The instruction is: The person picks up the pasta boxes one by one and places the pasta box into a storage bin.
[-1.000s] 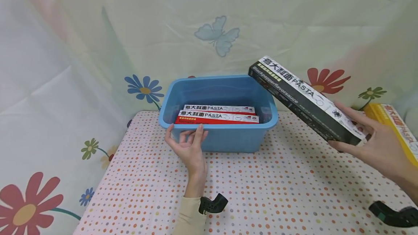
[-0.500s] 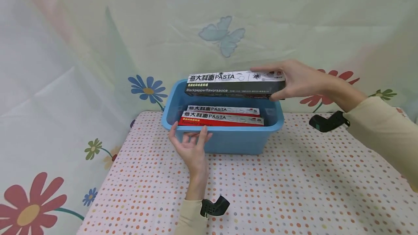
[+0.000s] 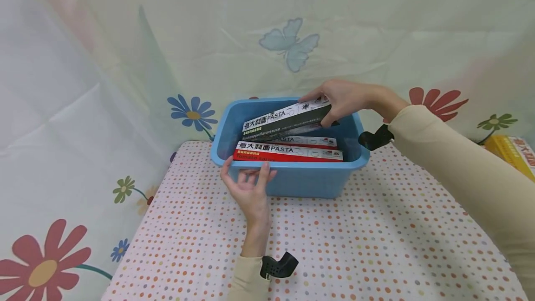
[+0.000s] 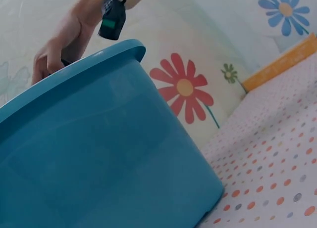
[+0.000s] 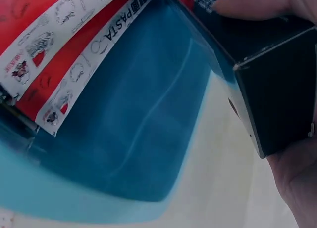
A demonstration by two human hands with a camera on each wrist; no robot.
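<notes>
In the head view, a blue plastic tub [image 3: 305, 180] stands on the table. Inside lie two red-and-white pasta boxes [image 3: 288, 151], side by side. My right hand [image 3: 344, 99] grips the right end of a black-and-white pasta box [image 3: 288, 117], thumb in front and fingers behind. That box is tilted, its left end lower inside the tub, behind the red ones. In the right wrist view, the black box's end [image 5: 280, 94] shows between thumb and fingers. My left hand [image 3: 251, 196] holds the tub's front rim near its left corner; the left wrist view shows the tub's outer wall [image 4: 99, 149].
A yellow pasta box [image 3: 512, 152] lies at the table's far right. The table carries a dotted cloth [image 3: 334, 245]. Behind the tub hangs a flowered backdrop [image 3: 188, 36].
My right hand has carried the black pasta box leftward from the right side, then down into the tub behind the red boxes. The left hand stays at the rim.
</notes>
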